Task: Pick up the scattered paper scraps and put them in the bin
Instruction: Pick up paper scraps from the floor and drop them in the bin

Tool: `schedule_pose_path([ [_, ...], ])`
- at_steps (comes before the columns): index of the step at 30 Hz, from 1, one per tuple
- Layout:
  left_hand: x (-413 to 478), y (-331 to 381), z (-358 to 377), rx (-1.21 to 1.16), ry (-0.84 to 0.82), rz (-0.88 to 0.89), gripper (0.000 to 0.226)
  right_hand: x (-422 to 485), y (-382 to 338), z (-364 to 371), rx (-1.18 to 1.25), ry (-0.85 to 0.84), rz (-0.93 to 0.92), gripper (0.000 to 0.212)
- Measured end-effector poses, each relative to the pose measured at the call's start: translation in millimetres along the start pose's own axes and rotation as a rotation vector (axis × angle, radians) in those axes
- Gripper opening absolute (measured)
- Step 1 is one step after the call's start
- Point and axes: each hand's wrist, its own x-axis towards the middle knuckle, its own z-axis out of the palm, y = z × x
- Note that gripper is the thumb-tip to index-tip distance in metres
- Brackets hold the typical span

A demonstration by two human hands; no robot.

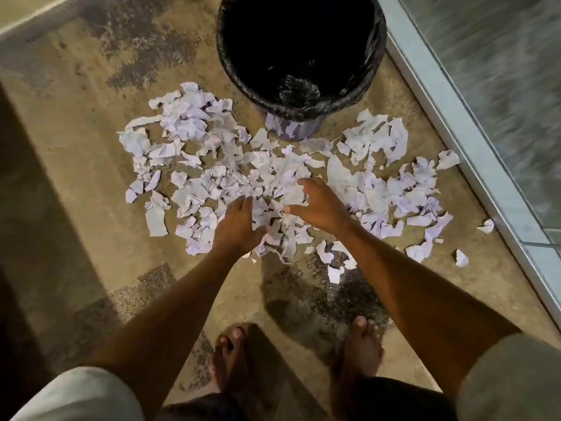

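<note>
The paper scraps [273, 171] lie thick on the concrete floor [91, 117], and both hands are in the near middle of the heap. The left hand [236, 226] stands on edge with fairly straight fingers, pushing paper toward 3 o'clock. The right hand [321, 205] is spread over the pile with bent fingers raking toward 9 o'clock; whether it has hold of any piece I cannot tell. The step looks like gathering a first handful. To do it well, press the two hands together low against the floor so loose bits are pinched between the palms, then lift straight toward the bin [349, 98] at 12 o'clock, which touches the heap's far edge. The scatter has no single heading. Its long axis runs roughly 9 to 3 o'clock, sagging toward 4 where strays trail along the metal door frame [455, 123]. Bare feet stand at 6 o'clock.
</note>
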Motion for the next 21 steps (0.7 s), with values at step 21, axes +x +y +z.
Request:
schedule_pose_path([
  [21, 89.8, -55.6, 68.9, -0.007, 0.428, 0.063, 0.039, 89.1, 25.3, 79.7, -0.265, 0.273, -0.159, 0.052],
])
